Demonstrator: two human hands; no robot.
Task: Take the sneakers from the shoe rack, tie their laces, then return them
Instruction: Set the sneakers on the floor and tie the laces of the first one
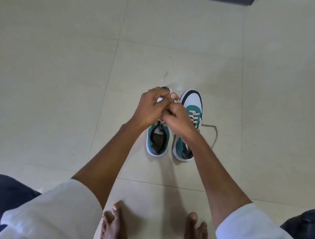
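Two teal, white and dark sneakers stand side by side on the tiled floor, toes pointing away from me. My left hand (150, 105) and my right hand (177, 117) meet over the left sneaker (157, 139), both pinched on its white laces; its front half is hidden under them. The right sneaker (191, 105) has its laces undone, and one loose lace (215, 134) trails onto the floor at its right side. The shoe rack is out of view.
Pale cream floor tiles (68, 85) spread all around. My bare feet (114, 221) stand at the bottom edge, close behind the sneakers. A dark object (233, 2) sits at the top edge.
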